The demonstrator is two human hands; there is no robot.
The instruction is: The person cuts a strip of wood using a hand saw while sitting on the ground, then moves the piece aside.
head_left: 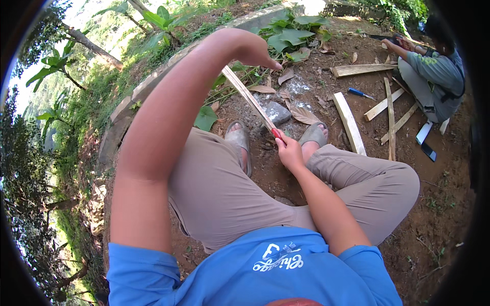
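The right hand is closed around a red grip at the lower end of a slender wooden strip; whether the grip belongs to the strip or to a separate tool cannot be determined. The strip slopes up and to the left, between the person and the greenery, above a grey stone set between the feet, and its upper end is hidden behind the left forearm. The left hand is raised with the wrist bent sharply and one digit extended; the remaining fingers are concealed, so its hold cannot be confirmed. Progress, as judged from the current layout: the strip is narrow and roughly straight, suggesting it is at least partly formed, but its hidden end prevents verification of completion. To the right, a thick pale board, a wide plank and a thin batten lie loose and unjoined on the soil. A blue-handled tool rests among them, out of both hands. A co-worker crouches beyond these pieces, holding a dark implement. No joined assembly is visible.
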